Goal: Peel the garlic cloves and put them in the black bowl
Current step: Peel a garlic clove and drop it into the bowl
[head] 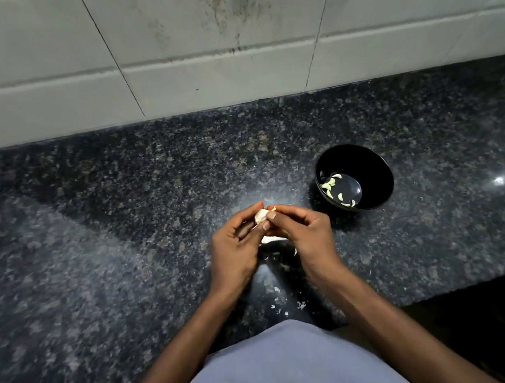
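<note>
- The left hand [236,250] and right hand [304,232] are both pinching one garlic clove [261,215] between curled fingertips, just above the dark granite counter [121,223].
- The black bowl [368,161] is sitting near the right hand (several peeled cloves [331,183] are lying inside).
- Skin scraps [300,304] are lying by the counter's front edge.
</note>
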